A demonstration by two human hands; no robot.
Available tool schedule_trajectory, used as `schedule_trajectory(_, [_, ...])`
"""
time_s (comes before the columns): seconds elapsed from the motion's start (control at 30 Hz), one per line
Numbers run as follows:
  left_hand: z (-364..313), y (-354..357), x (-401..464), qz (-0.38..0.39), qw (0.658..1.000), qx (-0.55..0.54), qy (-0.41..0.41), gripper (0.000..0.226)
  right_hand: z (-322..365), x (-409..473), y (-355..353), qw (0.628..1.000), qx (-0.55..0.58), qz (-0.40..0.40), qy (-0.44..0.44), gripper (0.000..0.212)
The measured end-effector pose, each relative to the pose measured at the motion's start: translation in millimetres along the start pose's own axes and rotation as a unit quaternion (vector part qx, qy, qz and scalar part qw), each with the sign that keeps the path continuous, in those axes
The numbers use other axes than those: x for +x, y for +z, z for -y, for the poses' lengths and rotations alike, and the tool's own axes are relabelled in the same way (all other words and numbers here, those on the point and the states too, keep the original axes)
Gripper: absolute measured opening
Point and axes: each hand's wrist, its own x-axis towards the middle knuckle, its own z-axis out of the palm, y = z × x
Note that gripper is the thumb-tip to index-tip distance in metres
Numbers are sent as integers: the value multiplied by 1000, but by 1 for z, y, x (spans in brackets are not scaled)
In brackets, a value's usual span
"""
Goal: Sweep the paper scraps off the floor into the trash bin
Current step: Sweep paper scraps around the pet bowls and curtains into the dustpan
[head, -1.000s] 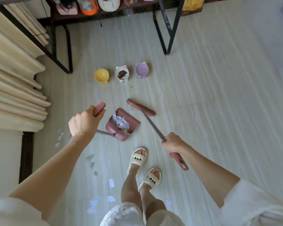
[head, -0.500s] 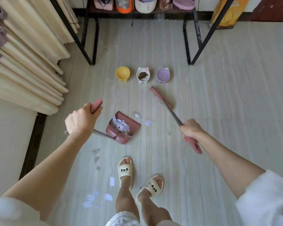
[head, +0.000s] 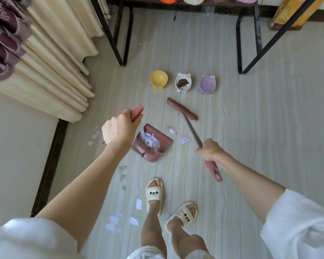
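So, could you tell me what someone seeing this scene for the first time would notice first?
Probably the pink dustpan at the centre of the floor, heaped with white paper scraps, its long handle gripped by the left hand. Next, the matching broom held by the right hand, its head lying just before three small pet bowls. More loose scraps lie on the floor near the person's slippered feet.

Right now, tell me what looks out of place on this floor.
Loose paper scraps lie on the floor: two by the dustpan, a cluster beside the slippers, more near the curtain.
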Motion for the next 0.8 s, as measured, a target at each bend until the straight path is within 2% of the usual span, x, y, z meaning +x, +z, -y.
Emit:
schedule_trajectory(0.13, [-2,-1,7,3,1000,3,3,40,-18,-22,9,999,-27,37,4,22])
schedule_trajectory(0.3, [-8,0,10,10,1000,-8,7,41,-32,-63,3,998,5,55,6,21])
schedule_trajectory(0.4, [-9,-1,11,17,1000,-11,11,38,-40,-81,-1,999,29,40,12,27])
schedule_trajectory(0.6, [5,-5,20,32,999,12,32,43,-53,-96,-16,995,88,-12,50,21])
schedule_trajectory(0.67, [11,-9,27,33,998,28,49,45,-55,-93,-21,991,105,-32,76,25])
schedule_trajectory(0.8, [24,-17,45,38,996,47,65,45,-53,-78,-24,978,143,-62,141,17])
